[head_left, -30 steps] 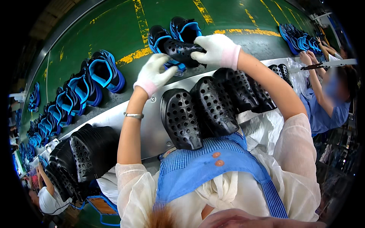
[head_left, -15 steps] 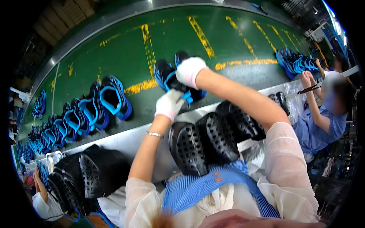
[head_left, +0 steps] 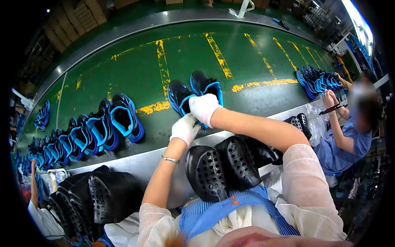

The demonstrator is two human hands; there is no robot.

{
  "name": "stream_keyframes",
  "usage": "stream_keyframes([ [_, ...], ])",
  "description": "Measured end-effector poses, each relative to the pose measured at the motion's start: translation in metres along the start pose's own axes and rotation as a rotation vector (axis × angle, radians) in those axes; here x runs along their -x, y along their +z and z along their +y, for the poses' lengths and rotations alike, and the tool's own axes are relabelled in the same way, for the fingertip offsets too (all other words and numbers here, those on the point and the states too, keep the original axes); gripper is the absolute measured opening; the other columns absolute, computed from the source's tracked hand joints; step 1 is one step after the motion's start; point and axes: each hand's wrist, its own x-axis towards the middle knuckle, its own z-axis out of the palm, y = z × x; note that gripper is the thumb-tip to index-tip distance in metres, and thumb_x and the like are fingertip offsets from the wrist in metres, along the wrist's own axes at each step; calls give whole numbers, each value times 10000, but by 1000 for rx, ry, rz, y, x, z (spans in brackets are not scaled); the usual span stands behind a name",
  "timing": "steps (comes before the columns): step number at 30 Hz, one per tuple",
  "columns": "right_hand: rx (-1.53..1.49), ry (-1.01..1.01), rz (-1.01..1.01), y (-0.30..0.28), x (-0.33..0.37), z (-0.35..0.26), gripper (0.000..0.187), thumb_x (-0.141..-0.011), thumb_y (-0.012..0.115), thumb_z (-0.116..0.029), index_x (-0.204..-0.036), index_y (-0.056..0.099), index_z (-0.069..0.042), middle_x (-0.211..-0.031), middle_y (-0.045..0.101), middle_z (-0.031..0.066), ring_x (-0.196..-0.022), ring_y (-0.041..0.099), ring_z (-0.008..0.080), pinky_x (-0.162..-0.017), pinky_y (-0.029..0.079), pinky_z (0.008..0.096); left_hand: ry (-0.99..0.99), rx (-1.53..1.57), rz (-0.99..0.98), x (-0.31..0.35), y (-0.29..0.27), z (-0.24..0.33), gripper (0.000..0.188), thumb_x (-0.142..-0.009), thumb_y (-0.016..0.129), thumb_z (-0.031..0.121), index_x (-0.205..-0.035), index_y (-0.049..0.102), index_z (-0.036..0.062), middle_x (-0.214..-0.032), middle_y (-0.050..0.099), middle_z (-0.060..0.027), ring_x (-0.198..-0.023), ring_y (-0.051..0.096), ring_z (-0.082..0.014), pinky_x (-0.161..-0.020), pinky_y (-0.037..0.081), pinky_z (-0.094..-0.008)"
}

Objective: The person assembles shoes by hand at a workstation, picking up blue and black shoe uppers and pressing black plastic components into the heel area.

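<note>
A black and blue sneaker [head_left: 178,94] stands on the green surface in front of me, toe pointing away. Both my hands, in white gloves, are at its heel opening. My right hand [head_left: 204,109] is closed at the collar, its fingertips turned down and partly hidden. Pressed against the heel from the left is my left hand [head_left: 184,129], its fingers closed close to the right hand's fingertips. Just right of this shoe stands a matching sneaker [head_left: 200,83], partly covered by my right hand.
A long row of matching sneakers [head_left: 123,117] stretches left. Stacks of black perforated insole-shaped pieces [head_left: 207,171] lie against my apron, with another stack [head_left: 111,193] at lower left. A metal ledge [head_left: 154,164] edges the green surface. A co-worker [head_left: 349,127] works at right beside more sneakers [head_left: 314,80].
My right hand has come back toward me, from over the shoes to the heel of the left one, beside my left hand. The blue part at the heel is now covered.
</note>
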Motion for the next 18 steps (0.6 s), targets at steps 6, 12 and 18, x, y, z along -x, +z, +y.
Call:
stream_keyframes([
  [6,36,-18,-92,-26,-6,-12,284,-775,587,-108,-1044,661,-54,-999,677,125,-871,677,254,-700,542,384,-66,-18,-65,-9,0,0,307,-740,637,307,-883,666,36,-878,645,-204,-846,606,-379,-760,495,-420],
  [12,84,-29,-172,-17,-36,-9,233,-763,598,-129,-968,695,-80,-967,688,89,-898,668,237,-711,537,369,-250,60,-374,-28,-11,5,326,-730,614,276,-972,663,63,-985,636,-197,-913,614,-343,-811,498,-393],
  [18,21,-37,-206,-21,-38,-4,233,-773,594,-112,-982,692,-78,-968,684,119,-903,664,273,-728,533,397,-35,-116,-259,-28,3,-6,318,-775,600,338,-989,657,110,-940,648,-170,-854,607,-353,-768,490,-393],
])
